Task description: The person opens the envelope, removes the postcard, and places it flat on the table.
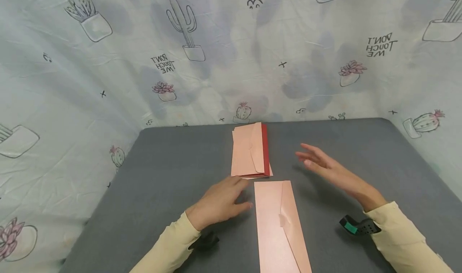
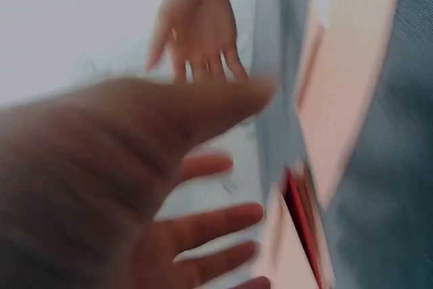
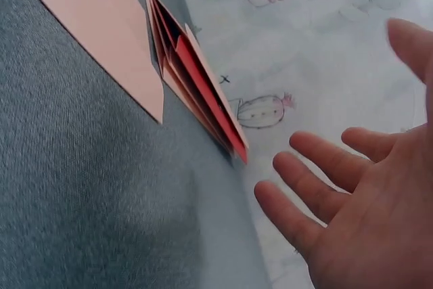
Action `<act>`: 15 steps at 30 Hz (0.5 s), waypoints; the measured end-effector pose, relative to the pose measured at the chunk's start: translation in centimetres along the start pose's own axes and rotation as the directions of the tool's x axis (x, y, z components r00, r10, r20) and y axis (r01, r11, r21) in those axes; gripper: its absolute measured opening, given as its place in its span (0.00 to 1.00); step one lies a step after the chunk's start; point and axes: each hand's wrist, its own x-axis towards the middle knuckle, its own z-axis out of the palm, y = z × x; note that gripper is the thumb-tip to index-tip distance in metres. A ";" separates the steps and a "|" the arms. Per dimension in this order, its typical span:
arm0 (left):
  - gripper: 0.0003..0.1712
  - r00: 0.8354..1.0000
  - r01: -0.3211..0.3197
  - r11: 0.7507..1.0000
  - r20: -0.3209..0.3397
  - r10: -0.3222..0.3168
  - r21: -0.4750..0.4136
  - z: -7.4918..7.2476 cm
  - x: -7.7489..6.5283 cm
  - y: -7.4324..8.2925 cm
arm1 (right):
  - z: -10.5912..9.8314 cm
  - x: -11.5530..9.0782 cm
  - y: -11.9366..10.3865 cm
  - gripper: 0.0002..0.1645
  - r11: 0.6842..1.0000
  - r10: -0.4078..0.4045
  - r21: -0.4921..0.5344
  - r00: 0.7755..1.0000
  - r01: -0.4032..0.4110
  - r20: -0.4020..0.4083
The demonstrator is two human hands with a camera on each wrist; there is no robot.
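Note:
A long pale-pink envelope lies flap side up near the front of the table, its pointed flap folded over to the right side. Behind it sits a stack of pink envelopes, with a red strip along its right side; in the right wrist view the stack shows several layers. My left hand hovers left of the single envelope, fingertips near the stack's front edge, fingers extended and holding nothing. To the right, my right hand is raised over the table with fingers spread, apart from both.
The grey table ends at a pale curtain printed with cactus drawings, which also runs along both sides. A black wrist strap with a green patch sits at the right sleeve, and a dark device at the left wrist.

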 end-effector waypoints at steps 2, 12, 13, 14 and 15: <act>0.40 0.992 -0.115 0.989 0.072 0.109 0.091 0.2 0.1 1.2 | 0.5 -0.3 -0.3 0.37 0.998 -0.013 -0.055 1.000 0.013 -0.001; 0.60 0.945 -0.231 0.922 0.297 0.137 0.310 2.2 0.5 3.4 | 5.1 -2.6 -1.8 0.26 0.860 -0.141 -0.483 0.987 0.163 0.082; 0.60 0.943 -0.228 0.925 0.306 0.132 0.304 2.3 0.5 3.3 | 5.6 -2.8 -1.8 0.26 0.839 -0.147 -0.513 0.983 0.181 0.108; 0.59 0.940 -0.224 0.928 0.317 0.125 0.298 2.3 0.6 3.3 | 6.0 -3.0 -1.9 0.27 0.819 -0.152 -0.537 0.979 0.203 0.138; 0.58 0.936 -0.219 0.933 0.333 0.118 0.287 2.4 0.7 3.2 | 6.3 -3.1 -1.9 0.29 0.800 -0.151 -0.558 0.975 0.219 0.166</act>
